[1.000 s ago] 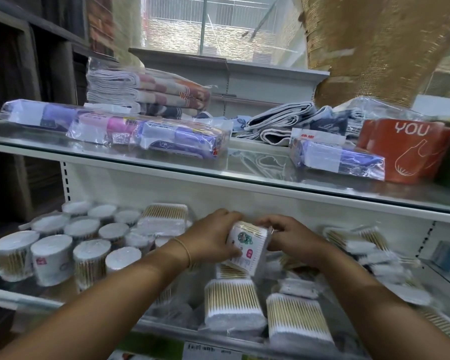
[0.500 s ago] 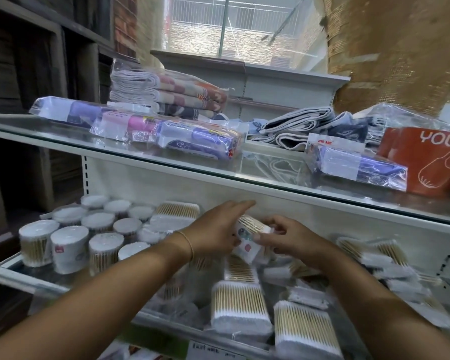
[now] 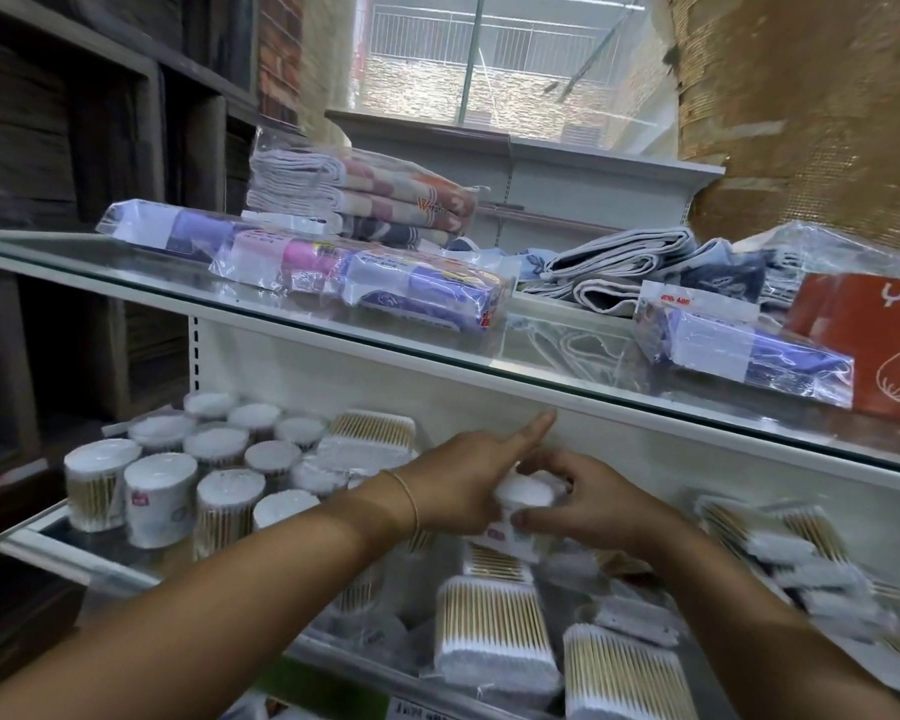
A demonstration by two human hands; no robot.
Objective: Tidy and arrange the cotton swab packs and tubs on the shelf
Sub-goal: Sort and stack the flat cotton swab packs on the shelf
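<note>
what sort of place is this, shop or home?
Most likely a small shop. Many identical cotton swab tubs and cotton swab packs are stocked together on a glass shelf, a label sits on its front edge, and bagged towels lie above.
</note>
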